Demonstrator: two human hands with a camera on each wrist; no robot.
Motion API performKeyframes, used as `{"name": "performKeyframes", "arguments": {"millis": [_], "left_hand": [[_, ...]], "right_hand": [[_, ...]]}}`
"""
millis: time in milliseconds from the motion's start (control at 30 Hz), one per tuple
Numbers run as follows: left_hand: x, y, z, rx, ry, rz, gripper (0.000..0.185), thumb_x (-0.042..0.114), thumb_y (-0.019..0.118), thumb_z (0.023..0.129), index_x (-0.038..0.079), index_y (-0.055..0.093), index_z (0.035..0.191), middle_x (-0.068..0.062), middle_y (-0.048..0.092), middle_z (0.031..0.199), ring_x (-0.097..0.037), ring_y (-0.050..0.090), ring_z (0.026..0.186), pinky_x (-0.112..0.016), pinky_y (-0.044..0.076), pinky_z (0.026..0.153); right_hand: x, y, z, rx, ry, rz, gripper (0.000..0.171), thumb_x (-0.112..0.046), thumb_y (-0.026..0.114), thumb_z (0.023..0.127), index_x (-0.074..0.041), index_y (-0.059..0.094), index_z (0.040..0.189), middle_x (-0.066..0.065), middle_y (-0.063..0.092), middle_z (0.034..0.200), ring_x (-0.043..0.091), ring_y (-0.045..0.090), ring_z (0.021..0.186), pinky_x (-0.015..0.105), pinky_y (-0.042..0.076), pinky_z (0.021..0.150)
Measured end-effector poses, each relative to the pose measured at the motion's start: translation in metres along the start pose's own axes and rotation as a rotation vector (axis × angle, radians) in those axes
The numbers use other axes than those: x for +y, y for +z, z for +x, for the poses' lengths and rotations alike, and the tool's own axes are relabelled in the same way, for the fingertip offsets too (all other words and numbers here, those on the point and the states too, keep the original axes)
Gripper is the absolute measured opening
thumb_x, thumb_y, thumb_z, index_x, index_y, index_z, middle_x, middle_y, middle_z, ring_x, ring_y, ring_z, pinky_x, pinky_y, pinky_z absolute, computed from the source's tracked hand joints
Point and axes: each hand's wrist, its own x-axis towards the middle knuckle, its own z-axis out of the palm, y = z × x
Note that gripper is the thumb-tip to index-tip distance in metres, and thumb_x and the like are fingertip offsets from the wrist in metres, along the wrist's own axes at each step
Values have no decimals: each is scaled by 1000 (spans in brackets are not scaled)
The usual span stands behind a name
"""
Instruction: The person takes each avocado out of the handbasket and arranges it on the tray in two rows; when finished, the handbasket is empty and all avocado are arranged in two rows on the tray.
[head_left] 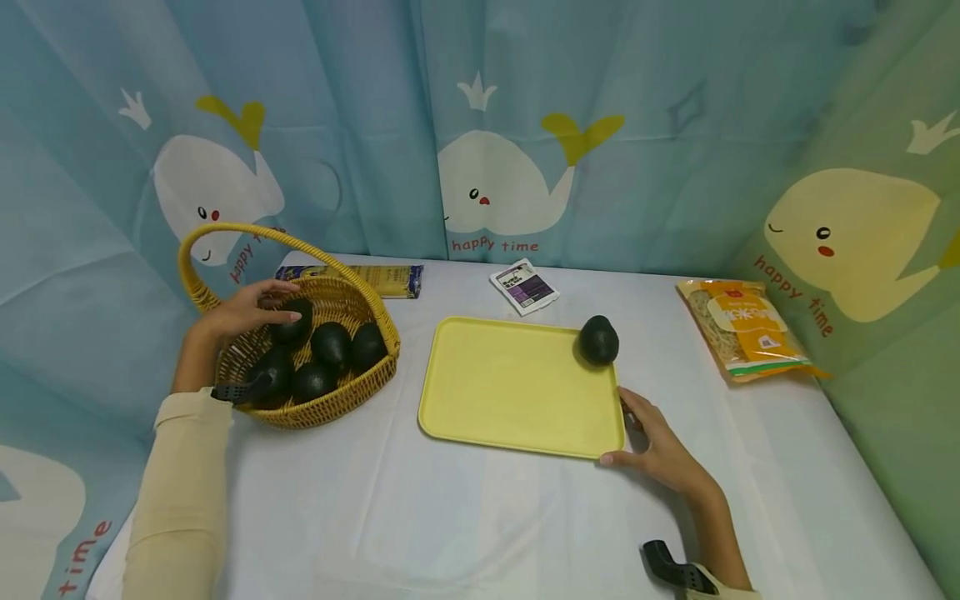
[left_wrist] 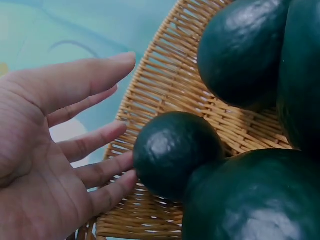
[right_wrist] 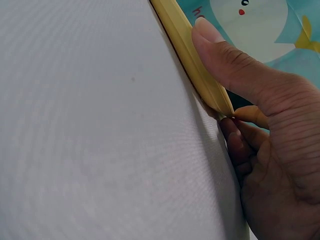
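A wicker basket (head_left: 330,408) with a tall handle stands at the table's left and holds several dark green avocados. My left hand (head_left: 251,307) reaches into it, fingers straight, their tips touching one avocado (head_left: 294,321). The left wrist view shows those fingers (left_wrist: 107,172) against that avocado (left_wrist: 175,152) on the basket weave (left_wrist: 165,80). A yellow tray (head_left: 517,387) lies in the middle. One more avocado (head_left: 599,340) sits at its far right corner. My right hand (head_left: 648,437) grips the tray's near right corner. The thumb (right_wrist: 225,55) lies on the tray rim (right_wrist: 192,65), fingers curled beneath.
At the back lie a long yellow and blue packet (head_left: 382,279) and a small purple and white packet (head_left: 525,286). An orange bag of noodles (head_left: 746,327) rests at the right. A whale-print curtain (head_left: 525,125) surrounds the white-clothed table (head_left: 450,517).
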Motion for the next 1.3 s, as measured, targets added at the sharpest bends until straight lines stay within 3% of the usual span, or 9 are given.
{"name": "performKeyframes", "arguments": {"millis": [367,567,800,1000,1167,1300], "left_hand": [[-6,7,13,-28,0,84,64,26,67,94,1,37,145,-29,32,148,-48,30,136,-63,32,107],[-11,12,19,-67,-52,58,65,24,67,94,3,35,146,-31,26,150,-46,36,130,-50,48,88],[-16,14,23,-66,-77,35,70,24,67,94,2,31,149,-33,19,154,-40,41,117,-41,48,74],[-14,16,22,-40,-97,39,71,27,68,93,1,31,148,-31,23,152,-41,43,117,-43,49,77],[-11,19,21,-42,-97,63,73,31,66,94,2,29,149,-31,21,153,-49,35,131,-56,48,92],[-11,20,21,-49,-103,60,73,33,65,95,2,27,150,-31,20,154,-50,34,133,-60,45,95]], "right_hand": [[-1,-1,0,6,5,1,107,-28,88,72,-6,24,154,20,32,154,35,33,134,13,32,94],[1,0,1,7,11,2,107,-28,88,71,-6,24,155,19,31,154,36,33,135,7,29,94],[1,1,0,8,1,-5,108,-29,88,71,-7,24,155,19,32,154,35,34,134,9,31,94],[1,1,1,10,-3,-11,108,-29,88,71,-6,24,154,19,32,154,32,35,132,11,32,93],[0,1,1,9,3,-5,107,-28,89,71,-6,25,154,19,32,154,32,35,132,10,31,93],[0,1,1,6,6,5,107,-27,88,71,-6,25,154,20,31,154,34,34,133,10,31,93]]}}
